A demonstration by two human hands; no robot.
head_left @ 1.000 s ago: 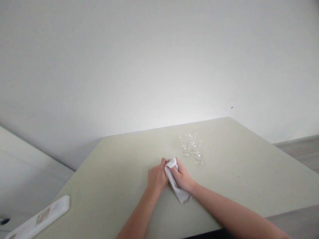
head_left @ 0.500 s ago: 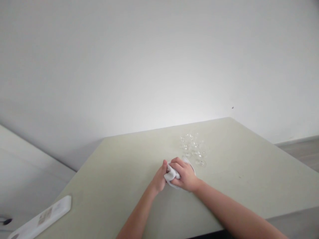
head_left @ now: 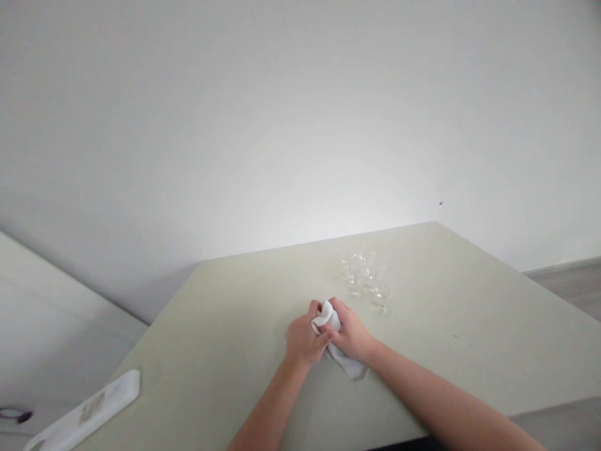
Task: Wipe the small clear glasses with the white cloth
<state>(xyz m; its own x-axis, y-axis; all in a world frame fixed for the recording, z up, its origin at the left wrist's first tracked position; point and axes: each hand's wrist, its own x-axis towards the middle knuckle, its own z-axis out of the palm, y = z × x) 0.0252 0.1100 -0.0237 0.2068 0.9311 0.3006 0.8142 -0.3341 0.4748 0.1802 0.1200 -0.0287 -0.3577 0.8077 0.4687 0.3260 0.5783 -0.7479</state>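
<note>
Both my hands meet over the middle of a pale green table (head_left: 469,326). My left hand (head_left: 301,339) is curled closed, thumb up, against a bunched white cloth (head_left: 334,338). My right hand (head_left: 353,335) wraps its fingers around the same cloth, and a tail of it hangs out below the wrist. Whatever the cloth may cover is hidden by my fingers. Just beyond my right hand stand several small clear stemmed glasses (head_left: 365,280) in a cluster.
A flat white elongated object (head_left: 89,408) with a label lies at the table's near left corner. A plain white wall rises behind the table. Grey floor (head_left: 568,282) shows past the right edge. A small dark object (head_left: 15,414) sits low at far left.
The cloth went from hanging loose to bunched under my right hand, and now its tail hangs out again. My left hand has closed back against it.
</note>
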